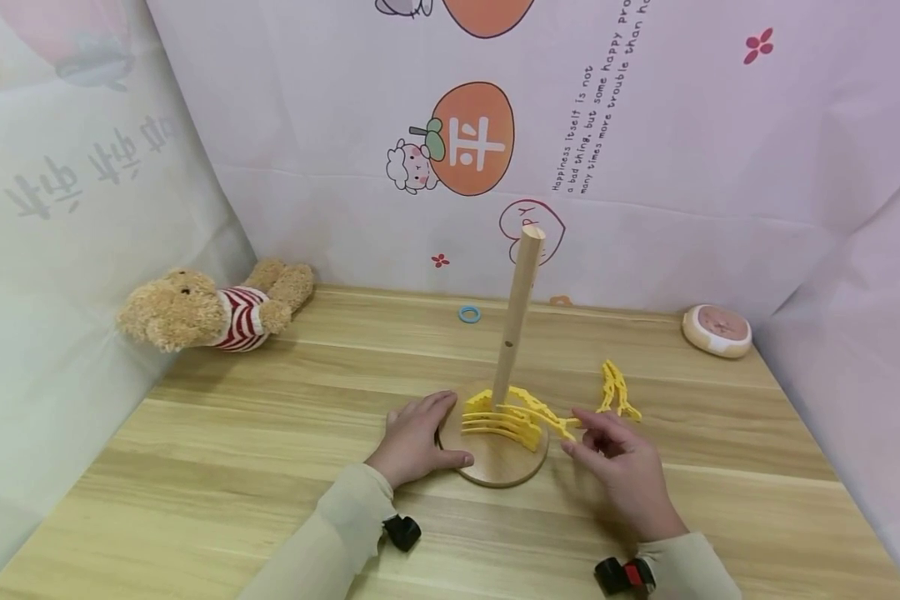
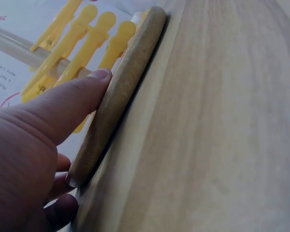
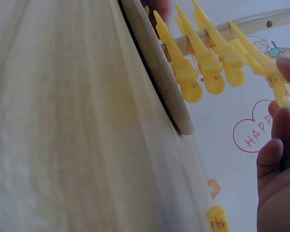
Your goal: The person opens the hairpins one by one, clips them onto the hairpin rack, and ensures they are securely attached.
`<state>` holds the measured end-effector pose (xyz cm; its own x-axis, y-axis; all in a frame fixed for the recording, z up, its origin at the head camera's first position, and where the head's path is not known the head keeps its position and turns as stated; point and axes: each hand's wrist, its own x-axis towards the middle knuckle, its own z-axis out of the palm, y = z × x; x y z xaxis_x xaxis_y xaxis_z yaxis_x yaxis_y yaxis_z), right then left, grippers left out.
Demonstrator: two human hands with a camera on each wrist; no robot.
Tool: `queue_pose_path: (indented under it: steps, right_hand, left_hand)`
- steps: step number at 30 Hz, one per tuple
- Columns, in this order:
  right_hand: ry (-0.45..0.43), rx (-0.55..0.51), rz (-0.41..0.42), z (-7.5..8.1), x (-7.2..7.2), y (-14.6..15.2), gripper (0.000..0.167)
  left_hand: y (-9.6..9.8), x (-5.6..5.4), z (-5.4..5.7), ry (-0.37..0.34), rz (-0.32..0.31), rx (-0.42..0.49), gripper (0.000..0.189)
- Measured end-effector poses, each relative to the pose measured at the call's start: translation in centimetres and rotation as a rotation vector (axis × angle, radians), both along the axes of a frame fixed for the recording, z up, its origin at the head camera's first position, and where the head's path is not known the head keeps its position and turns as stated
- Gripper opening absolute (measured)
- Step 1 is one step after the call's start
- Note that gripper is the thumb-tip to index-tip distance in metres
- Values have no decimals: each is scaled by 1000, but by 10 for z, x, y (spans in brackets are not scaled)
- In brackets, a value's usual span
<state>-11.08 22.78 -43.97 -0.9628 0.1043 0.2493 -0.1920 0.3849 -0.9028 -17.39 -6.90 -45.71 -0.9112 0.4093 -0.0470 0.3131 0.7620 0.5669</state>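
A wooden post (image 1: 521,308) rises from a round wooden base (image 1: 498,471) on the table. Several yellow hair clips (image 3: 210,67) are stacked low around the post, just above the base. My left hand (image 1: 412,437) holds the base by its left rim, with the thumb (image 2: 89,89) along the front edge and the other fingers behind. On the right, my right hand (image 1: 626,471) pinches another yellow clip (image 3: 267,63) by its handle end between thumb and fingers. The arms of this clip are spread around the post, above the stacked ones.
Behind the right hand lies a loose yellow clip (image 1: 609,387). Further back are a blue ring (image 1: 469,314) and a small white-and-pink rounded object (image 1: 718,331). A teddy bear (image 1: 217,310) lies at the left, and printed cloth (image 1: 330,125) hangs behind the table.
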Motion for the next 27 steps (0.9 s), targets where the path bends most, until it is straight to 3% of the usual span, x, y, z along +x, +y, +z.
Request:
queue_pose_path:
  steps: [4, 6, 12, 15, 18, 27]
  right_hand:
    - [-56, -86, -43, -5, -3, -1, 43]
    - [-84, -183, -39, -8, -5, -3, 44]
    - [-176, -552, 62, -19, -9, -10, 44]
    - [-187, -664, 96, -22, -10, -11, 40]
    - [-180, -710, 121, -23, -12, -13, 38]
    - [-163, -715, 137, -24, -14, -17, 35]
  left_hand:
    - [0, 0, 0, -3, -3, 3, 100]
    - [0, 0, 0, -6, -2, 4, 100]
    - [0, 0, 0, -10, 2, 8, 99]
    - [0, -1, 0, -6, -2, 6, 99]
    - [0, -1, 0, -1, -6, 3, 99]
    - [2, -1, 1, -11, -1, -11, 99]
